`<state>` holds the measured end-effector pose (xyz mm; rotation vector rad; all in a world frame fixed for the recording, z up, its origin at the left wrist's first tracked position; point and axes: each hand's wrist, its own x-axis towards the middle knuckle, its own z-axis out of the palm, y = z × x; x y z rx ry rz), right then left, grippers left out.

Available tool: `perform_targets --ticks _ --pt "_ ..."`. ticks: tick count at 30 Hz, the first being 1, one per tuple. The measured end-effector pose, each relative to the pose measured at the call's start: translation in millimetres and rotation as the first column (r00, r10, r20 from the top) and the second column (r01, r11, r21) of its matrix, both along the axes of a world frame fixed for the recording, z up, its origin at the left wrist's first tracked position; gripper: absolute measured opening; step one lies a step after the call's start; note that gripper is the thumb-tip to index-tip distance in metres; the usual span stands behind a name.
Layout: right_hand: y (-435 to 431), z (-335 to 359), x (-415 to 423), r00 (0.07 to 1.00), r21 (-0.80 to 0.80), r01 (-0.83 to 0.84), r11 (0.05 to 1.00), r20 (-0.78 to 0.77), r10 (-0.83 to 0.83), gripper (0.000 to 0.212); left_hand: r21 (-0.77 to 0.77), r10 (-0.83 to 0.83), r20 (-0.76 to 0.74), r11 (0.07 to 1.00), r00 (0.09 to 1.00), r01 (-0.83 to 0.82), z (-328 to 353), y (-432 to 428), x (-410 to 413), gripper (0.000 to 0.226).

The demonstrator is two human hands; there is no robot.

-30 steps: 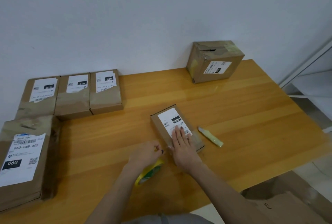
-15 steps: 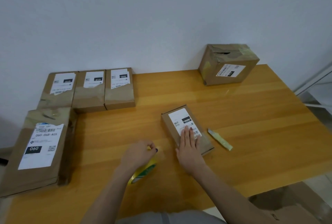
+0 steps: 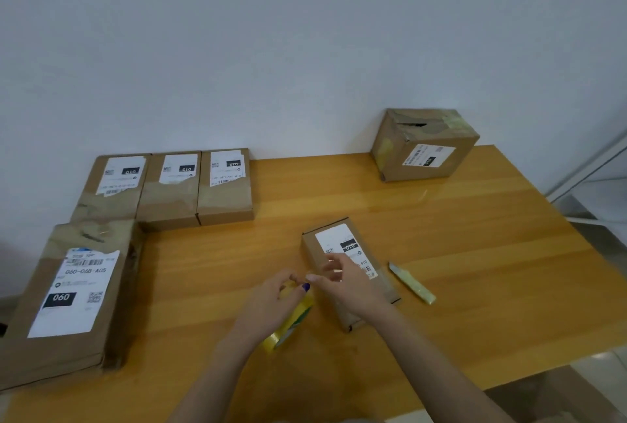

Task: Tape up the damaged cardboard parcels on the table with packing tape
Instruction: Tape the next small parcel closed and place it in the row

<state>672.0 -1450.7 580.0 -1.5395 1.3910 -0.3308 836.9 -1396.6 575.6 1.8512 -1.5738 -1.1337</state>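
Yellow packing tape made up the tape roll [image 3: 294,319], which sat low over the wooden table [image 3: 458,253] near its front edge. The left hand [image 3: 271,300] gripped it from above, fingers curled round its upper rim. Just right of it, the right hand [image 3: 349,285] hung over the near half of the small parcel [image 3: 334,239]. Its fingers were bent and its fingertips almost met those of the left hand at the roll. Blur hid whether they pinched the tape's end or nothing at all. The small parcel lay flat mid-table, label up, angled away to the left.

Beside it to the right, apart from it, lay a slim pale green object [image 3: 414,285], pointed at its far end. Three flat parcels [image 3: 173,192] lay side by side against the wall [image 3: 305,49] at back left. A large parcel [image 3: 68,293] labelled 060 lay in front of them at the left edge. A cube-shaped box [image 3: 424,148] with a torn top stood at back right.
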Motion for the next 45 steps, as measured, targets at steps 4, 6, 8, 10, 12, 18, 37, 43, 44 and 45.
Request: perform_targets --ticks 4,6,8,10,12,18,37,43,44,45 --pt "-6.7 -0.6 5.7 0.979 0.107 0.137 0.985 0.14 -0.151 0.049 -0.034 0.014 -0.101 0.999 0.995 -0.017 -1.9 5.6 6.4 0.007" --pt "-7.8 1.1 6.9 0.956 0.164 0.147 0.975 0.228 -0.182 0.047 -0.05 0.024 -0.106 0.998 0.994 -0.029 -2.5 8.9 9.4 0.013" --pt "-9.6 1.0 7.8 0.974 0.138 0.098 0.986 0.191 -0.123 0.047 -0.057 0.015 -0.103 0.998 0.995 -0.021 -3.0 11.9 11.0 0.015" --pt "-10.1 1.9 10.2 0.982 0.124 0.05 0.991 0.174 -0.071 0.045 -0.058 0.01 -0.093 0.998 0.996 -0.015 -3.4 14.5 11.8 0.016" --pt "-9.5 2.5 12.2 0.967 0.167 0.053 0.985 0.239 -0.093 0.041 -0.058 0.018 -0.1 0.998 0.995 -0.023 -3.9 16.2 12.5 0.016" --pt "-9.3 8.9 17.9 0.934 0.403 0.069 0.913 0.295 -0.2 0.033 -0.06 -0.023 -0.092 0.998 0.995 0.017 -9.2 21.3 15.8 0.013" --pt "4.4 2.1 37.4 0.989 0.301 0.148 0.942 -0.067 -0.134 0.039 0.062 0.078 -0.119 0.996 0.99 -0.071 -20.3 34.4 16.7 0.05" --pt "-11.2 9.7 20.0 0.947 0.041 -0.022 0.999 -0.32 0.034 0.042 -0.019 0.135 0.051 0.991 0.99 -0.134 -20.4 23.0 22.4 0.056" --pt "-14.7 6.3 9.5 0.955 0.003 0.024 1.0 -0.295 -0.022 0.038 -0.046 0.113 0.125 0.993 0.986 -0.107 -20.7 20.3 26.9 0.058" --pt "-18.2 2.4 -1.3 0.956 -0.049 0.09 0.995 -0.276 -0.1 0.033 -0.085 0.097 0.22 0.993 0.971 -0.081 -21.5 18.4 32.7 0.059"
